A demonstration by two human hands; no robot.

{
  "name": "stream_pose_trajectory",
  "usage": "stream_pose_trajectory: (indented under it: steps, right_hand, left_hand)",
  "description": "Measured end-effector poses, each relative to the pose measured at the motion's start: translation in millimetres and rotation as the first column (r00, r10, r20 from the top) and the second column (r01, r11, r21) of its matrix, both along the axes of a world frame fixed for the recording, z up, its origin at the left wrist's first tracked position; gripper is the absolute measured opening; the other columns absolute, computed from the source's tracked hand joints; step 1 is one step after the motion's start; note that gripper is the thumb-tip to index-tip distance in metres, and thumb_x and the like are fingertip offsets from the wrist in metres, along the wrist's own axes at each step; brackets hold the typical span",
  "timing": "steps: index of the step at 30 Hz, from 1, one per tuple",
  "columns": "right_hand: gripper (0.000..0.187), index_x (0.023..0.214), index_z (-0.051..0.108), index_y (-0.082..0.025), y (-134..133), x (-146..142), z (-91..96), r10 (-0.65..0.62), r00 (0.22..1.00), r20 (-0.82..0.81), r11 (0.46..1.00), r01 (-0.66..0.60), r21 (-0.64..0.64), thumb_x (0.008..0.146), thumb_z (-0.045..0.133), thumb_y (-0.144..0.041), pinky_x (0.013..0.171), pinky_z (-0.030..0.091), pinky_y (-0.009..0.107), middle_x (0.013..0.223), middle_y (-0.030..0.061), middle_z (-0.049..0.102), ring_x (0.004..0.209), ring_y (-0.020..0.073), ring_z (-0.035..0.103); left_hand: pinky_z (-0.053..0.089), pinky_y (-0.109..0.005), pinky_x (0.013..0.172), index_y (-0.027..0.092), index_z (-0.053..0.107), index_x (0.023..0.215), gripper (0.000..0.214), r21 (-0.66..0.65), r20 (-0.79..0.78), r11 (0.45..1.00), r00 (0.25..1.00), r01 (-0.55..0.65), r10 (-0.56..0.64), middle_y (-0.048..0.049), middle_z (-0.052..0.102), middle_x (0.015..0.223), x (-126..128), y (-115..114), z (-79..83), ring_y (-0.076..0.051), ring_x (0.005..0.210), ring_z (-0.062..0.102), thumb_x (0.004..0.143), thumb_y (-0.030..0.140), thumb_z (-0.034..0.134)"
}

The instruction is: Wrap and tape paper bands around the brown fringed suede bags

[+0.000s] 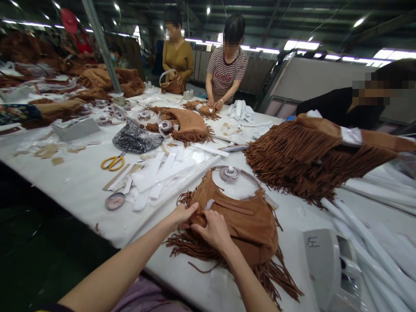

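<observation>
Both hands rest on a brown fringed bag point(242, 221) lying on the white table point(81, 182) just in front of the person. The left hand point(184, 215) pinches the bag's left edge, and the right hand point(215, 229) grips the suede beside it. Yellow scissors point(112, 162) lie well off to the left, past white paper strips point(162, 173).

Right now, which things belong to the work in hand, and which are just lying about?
In hand: brown fringed bag, gripped by left hand and right hand.
Lying about: yellow scissors, white paper strips, tape roll, silver glittery piece, fringed pile.
</observation>
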State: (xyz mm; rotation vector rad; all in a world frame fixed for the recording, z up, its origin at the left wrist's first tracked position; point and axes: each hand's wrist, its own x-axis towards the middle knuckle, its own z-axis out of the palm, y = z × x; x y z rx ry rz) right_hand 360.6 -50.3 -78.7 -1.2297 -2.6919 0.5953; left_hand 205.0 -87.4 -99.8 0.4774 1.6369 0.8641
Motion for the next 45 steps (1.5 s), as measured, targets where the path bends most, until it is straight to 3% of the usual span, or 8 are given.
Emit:
stream_pose_trajectory:
  steps: [8,19,26,32,36,38,42,45]
  right_hand:
    - [0.026,0.088,0.057,-0.019,-1,0,0.8,-0.054,0.999,-0.003,0.995,0.054,-0.080,0.072,0.063,-0.038,0.066,0.035,0.026,0.084,0.0058,0.065,0.079,0.0207,0.059]
    - [0.023,0.083,0.058,-0.021,-7,-5,0.1,-0.022,1.000,0.020,0.997,0.023,-0.070,0.075,0.062,-0.043,0.064,0.032,0.026,0.081,0.0031,0.065,0.077,0.0190,0.058]
    - [0.026,0.078,0.056,-0.021,3,0,-2.9,-0.113,0.981,-0.160,0.980,0.084,-0.179,0.088,0.046,-0.043,0.059,0.033,0.024,0.065,-0.0015,0.059,0.061,0.0141,0.054]
    - [0.015,0.082,0.059,-0.022,-23,-6,-1.6,-0.135,0.980,-0.148,0.991,0.130,-0.041,0.086,0.050,-0.033,0.066,0.038,0.026,0.075,0.0010,0.063,0.072,0.0167,0.057]
    - [0.018,0.094,0.062,-0.021,-32,21,6.9,-0.199,0.892,-0.406,0.978,0.208,-0.024,0.087,0.049,-0.031,0.081,0.042,0.028,0.093,0.0049,0.066,0.088,0.0183,0.058]
    - [0.026,0.100,0.061,-0.020,-27,61,11.5,-0.426,0.747,-0.510,0.886,0.459,-0.067,0.088,0.045,-0.037,0.081,0.044,0.028,0.097,0.0071,0.066,0.089,0.0190,0.059]
    - [0.045,0.109,0.060,-0.011,-8,160,10.6,-0.867,0.365,-0.339,0.433,0.889,-0.149,0.088,0.034,-0.042,0.073,0.045,0.032,0.088,0.0126,0.068,0.079,0.0232,0.061]
    - [0.047,0.094,0.065,-0.010,9,196,-4.7,-0.900,0.369,-0.230,0.410,0.897,-0.163,0.087,0.037,-0.047,0.068,0.044,0.033,0.078,0.0143,0.067,0.075,0.0261,0.062]
  left_hand:
    - [0.051,-0.030,0.067,0.021,0.049,0.104,0.043,-0.103,0.112,0.994,0.992,-0.049,0.061,-0.0071,0.068,0.086,-2,7,3.0,-0.017,0.071,0.064,0.083,0.058,0.053]
    - [0.047,-0.025,0.056,0.024,0.044,0.088,0.017,-0.059,0.088,0.993,0.990,-0.106,0.111,0.0040,0.057,0.069,8,16,2.2,-0.011,0.053,0.053,0.084,0.031,0.059]
    - [0.050,-0.025,0.060,0.021,0.042,0.092,0.037,-0.053,0.001,0.983,0.984,-0.177,0.178,-0.0029,0.059,0.077,-3,0,3.0,-0.014,0.065,0.059,0.085,0.056,0.051]
    - [0.049,-0.025,0.060,0.018,0.052,0.090,0.032,0.026,-0.195,0.999,0.979,-0.048,0.052,-0.0063,0.065,0.083,13,-2,-5.7,-0.019,0.074,0.062,0.079,0.047,0.062]
    - [0.049,-0.026,0.062,0.018,0.055,0.095,0.023,0.063,-0.336,0.995,0.940,0.080,-0.054,-0.0062,0.068,0.086,12,1,-16.1,-0.021,0.080,0.065,0.083,0.037,0.055]
    - [0.049,-0.027,0.063,0.017,0.057,0.095,0.021,0.066,-0.396,0.990,0.914,0.121,-0.086,-0.0061,0.068,0.085,8,4,-22.1,-0.022,0.080,0.065,0.084,0.035,0.054]
    - [0.050,-0.030,0.063,0.015,0.059,0.095,0.023,0.065,-0.502,0.989,0.861,0.136,-0.085,-0.0082,0.069,0.081,6,8,-31.3,-0.023,0.076,0.066,0.085,0.034,0.051]
    - [0.050,-0.034,0.063,0.012,0.059,0.097,0.031,0.068,-0.585,0.991,0.809,0.117,-0.055,-0.0118,0.069,0.078,10,13,-35.5,-0.026,0.073,0.067,0.090,0.038,0.043]
